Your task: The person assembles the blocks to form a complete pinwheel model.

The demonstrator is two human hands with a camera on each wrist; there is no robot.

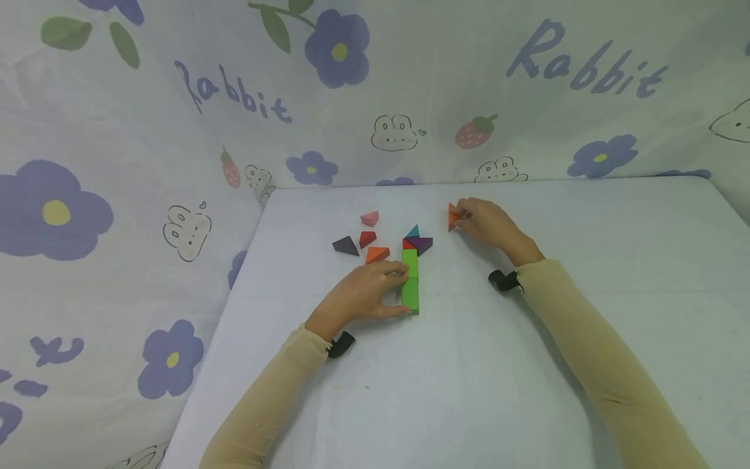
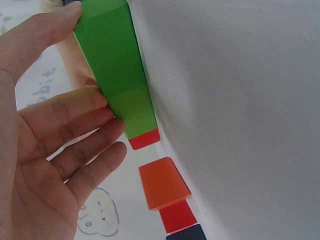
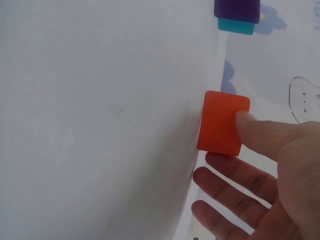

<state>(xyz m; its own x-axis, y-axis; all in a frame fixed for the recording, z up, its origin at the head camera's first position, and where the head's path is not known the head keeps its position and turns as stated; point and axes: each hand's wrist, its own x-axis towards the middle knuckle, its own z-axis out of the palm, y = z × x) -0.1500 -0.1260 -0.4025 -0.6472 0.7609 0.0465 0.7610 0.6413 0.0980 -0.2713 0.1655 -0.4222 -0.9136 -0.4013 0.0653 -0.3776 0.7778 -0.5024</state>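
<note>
My left hand [image 1: 364, 292] lies along the left side of two green blocks [image 1: 412, 293] set end to end. Its fairly straight fingers touch that side, and the thumb is at the near end. Pressed against the far end is a red block [image 1: 407, 244], with a purple block [image 1: 423, 244] and a blue triangular block [image 1: 413, 231] close by. Farther right, my right hand [image 1: 489, 223] pinches an orange triangular block [image 1: 452, 217] between thumb and index finger. In the right wrist view the thumb lies on one face of that orange block [image 3: 223, 123], the other fingers extended below.
Left of the green blocks lie another orange block [image 1: 377, 253], a second red block [image 1: 367, 238], a pink block [image 1: 370, 218] and a dark grey block [image 1: 347, 245]. A white-covered table [image 1: 457, 391] carries everything, and a printed curtain [image 1: 433, 85] hangs behind its back edge.
</note>
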